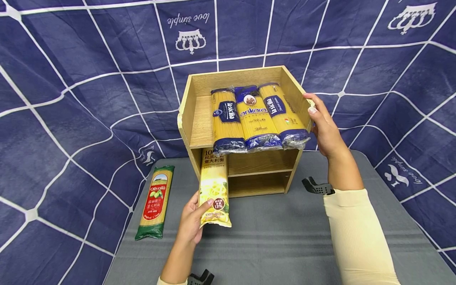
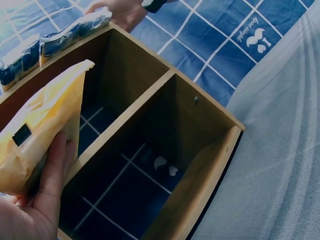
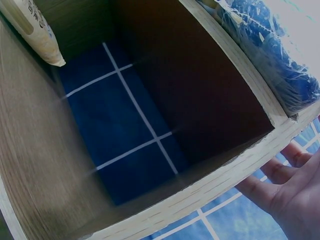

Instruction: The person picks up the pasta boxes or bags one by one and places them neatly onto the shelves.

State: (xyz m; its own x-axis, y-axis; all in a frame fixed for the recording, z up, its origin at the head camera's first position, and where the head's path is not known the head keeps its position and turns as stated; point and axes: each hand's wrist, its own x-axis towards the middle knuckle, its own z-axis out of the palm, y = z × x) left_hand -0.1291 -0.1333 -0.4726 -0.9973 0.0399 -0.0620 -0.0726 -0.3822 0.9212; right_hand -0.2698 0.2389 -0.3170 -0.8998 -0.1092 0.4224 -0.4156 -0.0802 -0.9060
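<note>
My left hand (image 1: 192, 217) pinches the near end of a yellow pasta packet (image 1: 214, 186), thumb on top and fingers beneath. The packet's far end is inside the middle compartment of a small wooden shelf (image 1: 263, 192), at its left side. In the left wrist view the pasta packet (image 2: 45, 125) slants above the divider board. My right hand (image 1: 325, 128) grips the front edge of the shelf's right side panel. Its fingers (image 3: 260, 192) lie along the panel's outer face in the right wrist view.
Two La Sicilia spaghetti packets (image 1: 227, 118) and an Ankara packet (image 1: 257, 116) lie side by side on the top level, ends overhanging the front. A red-and-green Olivoilà pasta packet (image 1: 155, 202) lies left on the grey cloth (image 1: 278, 237). Blue checked fabric (image 1: 142, 35) hangs behind.
</note>
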